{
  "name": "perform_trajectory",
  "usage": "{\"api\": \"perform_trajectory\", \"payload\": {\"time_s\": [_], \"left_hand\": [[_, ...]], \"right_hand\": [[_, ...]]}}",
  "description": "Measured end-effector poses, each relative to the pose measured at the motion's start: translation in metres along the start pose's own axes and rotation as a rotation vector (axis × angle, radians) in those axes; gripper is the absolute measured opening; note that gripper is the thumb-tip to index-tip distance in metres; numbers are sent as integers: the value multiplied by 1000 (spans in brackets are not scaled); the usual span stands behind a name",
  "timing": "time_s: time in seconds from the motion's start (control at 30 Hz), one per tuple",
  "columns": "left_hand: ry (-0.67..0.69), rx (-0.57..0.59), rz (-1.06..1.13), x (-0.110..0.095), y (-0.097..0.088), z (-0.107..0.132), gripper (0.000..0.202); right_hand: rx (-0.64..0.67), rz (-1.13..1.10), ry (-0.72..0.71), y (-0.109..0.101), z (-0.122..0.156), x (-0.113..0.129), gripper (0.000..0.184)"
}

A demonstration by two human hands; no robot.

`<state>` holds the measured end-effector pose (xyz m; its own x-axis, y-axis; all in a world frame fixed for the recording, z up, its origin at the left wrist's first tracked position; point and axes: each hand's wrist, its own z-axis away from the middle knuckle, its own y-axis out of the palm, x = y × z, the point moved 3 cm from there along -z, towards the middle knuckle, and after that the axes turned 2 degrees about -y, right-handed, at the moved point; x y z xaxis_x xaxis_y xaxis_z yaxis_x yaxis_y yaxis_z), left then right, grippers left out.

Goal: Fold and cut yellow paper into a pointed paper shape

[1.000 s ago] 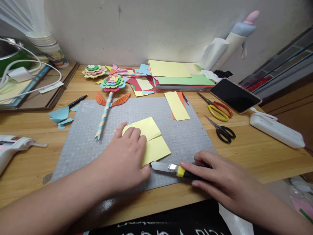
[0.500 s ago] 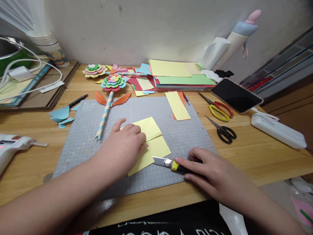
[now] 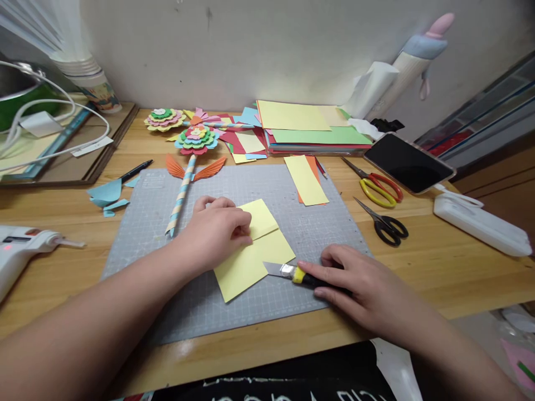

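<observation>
My left hand [image 3: 217,231] rests on a yellow paper [image 3: 251,253] lying on the grey cutting mat [image 3: 317,223], its fingertips pinching the edge of a folded upper flap. My right hand [image 3: 359,284] lies on the mat's right front part and grips a utility knife [image 3: 292,273] with a black and yellow handle. The knife's blade lies flat, its tip touching the paper's right edge.
A paper flower on a striped stem [image 3: 186,172] lies at the mat's far left. Behind are stacked coloured sheets [image 3: 305,131], a yellow strip [image 3: 305,179], two scissors [image 3: 378,186] [image 3: 387,225], a phone [image 3: 407,163], a white case [image 3: 480,223]. A glue gun [image 3: 25,248] lies left.
My left hand drew back up the yellow paper, uncovering its lower half. My right hand slid the knife up and left, so the blade tip now meets the paper's edge.
</observation>
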<state>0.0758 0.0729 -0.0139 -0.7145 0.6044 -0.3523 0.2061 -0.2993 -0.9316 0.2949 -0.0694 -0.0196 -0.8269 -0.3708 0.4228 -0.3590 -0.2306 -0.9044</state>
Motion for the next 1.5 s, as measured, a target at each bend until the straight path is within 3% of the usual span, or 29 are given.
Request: {"api": "perform_trajectory", "payload": {"time_s": [1.5], "left_hand": [[52,0,21,0,0,1,14]], "right_hand": [[-113,187,-127,-18,-46,-16,35]]}}
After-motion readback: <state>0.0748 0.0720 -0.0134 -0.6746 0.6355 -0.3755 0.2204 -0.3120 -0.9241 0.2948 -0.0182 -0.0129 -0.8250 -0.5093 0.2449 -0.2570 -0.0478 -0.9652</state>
